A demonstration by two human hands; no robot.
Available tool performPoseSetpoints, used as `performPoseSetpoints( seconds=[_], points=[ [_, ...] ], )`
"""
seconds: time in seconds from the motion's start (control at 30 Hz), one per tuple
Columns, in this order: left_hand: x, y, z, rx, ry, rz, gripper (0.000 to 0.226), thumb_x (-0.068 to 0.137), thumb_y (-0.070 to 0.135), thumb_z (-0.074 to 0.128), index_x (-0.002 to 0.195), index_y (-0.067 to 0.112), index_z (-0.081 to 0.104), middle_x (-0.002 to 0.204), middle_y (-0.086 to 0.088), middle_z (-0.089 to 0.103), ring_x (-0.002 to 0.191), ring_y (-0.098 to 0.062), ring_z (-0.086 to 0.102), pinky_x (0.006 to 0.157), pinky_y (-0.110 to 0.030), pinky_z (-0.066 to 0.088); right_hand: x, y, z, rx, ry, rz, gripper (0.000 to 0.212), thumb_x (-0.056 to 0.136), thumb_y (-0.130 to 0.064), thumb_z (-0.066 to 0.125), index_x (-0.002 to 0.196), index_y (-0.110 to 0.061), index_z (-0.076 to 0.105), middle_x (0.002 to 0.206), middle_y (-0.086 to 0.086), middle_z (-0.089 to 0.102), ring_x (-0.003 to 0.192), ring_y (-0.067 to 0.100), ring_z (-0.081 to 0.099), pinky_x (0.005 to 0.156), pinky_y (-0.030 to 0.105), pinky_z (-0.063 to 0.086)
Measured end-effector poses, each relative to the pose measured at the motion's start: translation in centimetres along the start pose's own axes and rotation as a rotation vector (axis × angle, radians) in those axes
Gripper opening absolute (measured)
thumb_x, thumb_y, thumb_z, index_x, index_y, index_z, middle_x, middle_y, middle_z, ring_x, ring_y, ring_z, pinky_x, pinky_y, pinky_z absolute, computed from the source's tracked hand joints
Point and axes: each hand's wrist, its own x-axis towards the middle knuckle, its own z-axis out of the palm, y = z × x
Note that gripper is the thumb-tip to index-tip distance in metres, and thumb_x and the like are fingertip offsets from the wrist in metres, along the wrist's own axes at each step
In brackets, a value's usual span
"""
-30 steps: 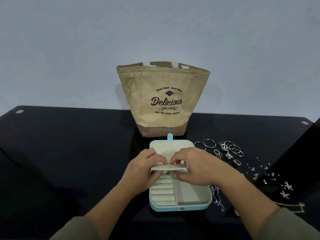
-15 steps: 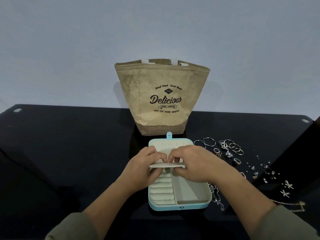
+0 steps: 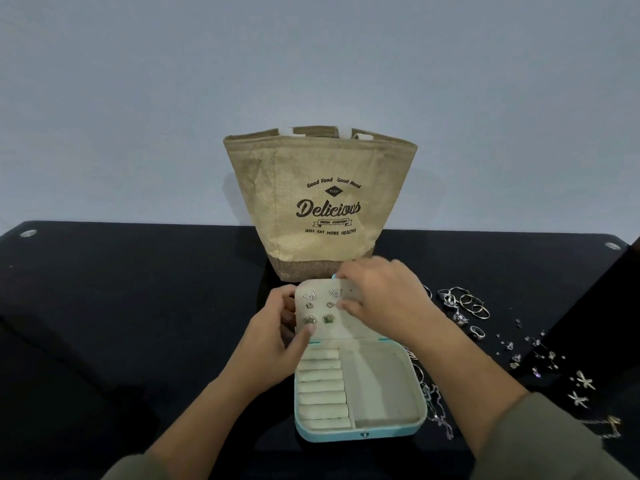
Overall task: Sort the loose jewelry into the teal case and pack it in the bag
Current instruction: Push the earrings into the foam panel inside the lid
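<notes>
The teal case (image 3: 360,435) lies open on the black table, with cream ring rolls on its left and a bare compartment on its right. A cream earring panel (image 3: 323,315) stands raised at the case's back, with several stud earrings pinned on it. My left hand (image 3: 272,339) pinches the panel's left edge, thumb on its front. My right hand (image 3: 384,296) grips the panel's upper right part and hides it. The burlap bag (image 3: 322,202) stands open-topped just behind the case.
Loose rings (image 3: 467,303) lie right of the case, small studs (image 3: 533,351) farther right, and star-shaped earrings (image 3: 581,389) near the right edge. A silver chain (image 3: 437,408) lies against the case's right side. A gold chain (image 3: 613,424) sits by my right sleeve.
The cream panel, held level over the case before, has swung up and back to stand upright, showing its earrings. Both hands moved away from me with it.
</notes>
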Motion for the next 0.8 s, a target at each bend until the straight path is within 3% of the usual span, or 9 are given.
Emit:
performPoseSetpoints(
  seconds=[0.13, 0.3, 0.37, 0.43, 0.5, 0.6, 0.7, 0.8],
  points=[
    [0.8, -1.3, -0.2, 0.107, 0.106, -0.035, 0.038, 0.096, 0.011, 0.056, 0.126, 0.034, 0.059, 0.096, 0.017, 0.064, 0.091, -0.008, 0.065, 0.075, -0.029, 0.058, 1.3, 0.9, 2.4, 0.066, 0.057, 0.009, 0.046, 0.082, -0.038, 0.07, 0.124, -0.026, 0.058, 0.115, -0.003, 0.056, 0.107, 0.02, 0.05, 0.087, 0.034, 0.036],
    [2.1, -2.3, -0.5, 0.094, 0.054, -0.239, 0.03, 0.094, 0.015, 0.062, 0.116, 0.034, 0.069, 0.091, 0.015, 0.073, 0.085, -0.007, 0.07, 0.081, -0.034, 0.059, 2.1, 1.2, 4.8, 0.116, 0.001, 0.04, 0.045, 0.093, -0.035, 0.056, 0.136, -0.025, 0.049, 0.123, -0.003, 0.05, 0.115, 0.02, 0.043, 0.096, 0.034, 0.032],
    [2.5, -2.1, -0.7, 0.13, 0.011, -0.252, 0.029, 0.094, 0.015, 0.061, 0.115, 0.032, 0.07, 0.087, 0.019, 0.073, 0.08, -0.009, 0.07, 0.078, -0.029, 0.059, 2.2, 1.2, 5.3, 0.119, -0.024, 0.047, 0.046, 0.096, -0.035, 0.051, 0.141, -0.026, 0.044, 0.127, -0.004, 0.048, 0.118, 0.019, 0.041, 0.099, 0.034, 0.03],
    [2.8, -1.8, -0.7, 0.185, 0.009, -0.248, 0.028, 0.094, 0.015, 0.061, 0.115, 0.031, 0.07, 0.084, 0.019, 0.072, 0.077, -0.003, 0.067, 0.071, -0.012, 0.053, 2.2, 1.2, 5.7, 0.12, -0.029, 0.049, 0.046, 0.096, -0.035, 0.049, 0.142, -0.027, 0.042, 0.129, -0.005, 0.047, 0.121, 0.018, 0.039, 0.102, 0.033, 0.027],
    [2.8, -1.5, -0.3, 0.254, 0.069, -0.251, 0.027, 0.093, 0.017, 0.062, 0.115, 0.028, 0.07, 0.09, 0.017, 0.064, 0.078, 0.002, 0.061, 0.067, -0.003, 0.044, 1.8, 1.2, 5.7, 0.145, -0.009, 0.049, 0.044, 0.095, -0.033, 0.051, 0.139, -0.027, 0.047, 0.129, -0.005, 0.047, 0.123, 0.018, 0.039, 0.102, 0.032, 0.027],
    [2.5, -0.6, 0.6, 0.34, 0.161, -0.188, 0.032, 0.091, 0.02, 0.064, 0.122, 0.023, 0.063, 0.1, 0.014, 0.052, 0.088, -0.002, 0.055, 0.075, -0.007, 0.043, 0.6, 1.2, 5.3, 0.203, -0.028, 0.06, 0.035, 0.095, -0.033, 0.052, 0.13, -0.027, 0.056, 0.127, -0.006, 0.049, 0.12, 0.016, 0.041, 0.099, 0.031, 0.03],
    [2.3, 0.7, 2.1, 0.383, 0.126, -0.075, 0.033, 0.09, 0.024, 0.065, 0.122, 0.023, 0.061, 0.108, 0.015, 0.049, 0.098, -0.004, 0.052, 0.084, -0.019, 0.046, -1.3, 1.3, 5.2, 0.297, -0.108, 0.091, 0.025, 0.094, -0.035, 0.054, 0.115, -0.026, 0.064, 0.117, -0.005, 0.057, 0.114, 0.015, 0.047, 0.097, 0.033, 0.038],
    [2.0, 2.1, 3.9, 0.339, 0.047, -0.011, 0.028, 0.09, 0.024, 0.066, 0.117, 0.028, 0.063, 0.104, 0.024, 0.048, 0.097, 0.003, 0.051, 0.081, -0.009, 0.041, -3.4, 1.7, 4.9, 0.356, -0.123, 0.103, 0.019, 0.092, -0.035, 0.057, 0.104, -0.025, 0.068, 0.108, -0.004, 0.061, 0.107, 0.016, 0.052, 0.094, 0.033, 0.041]
  ],
)
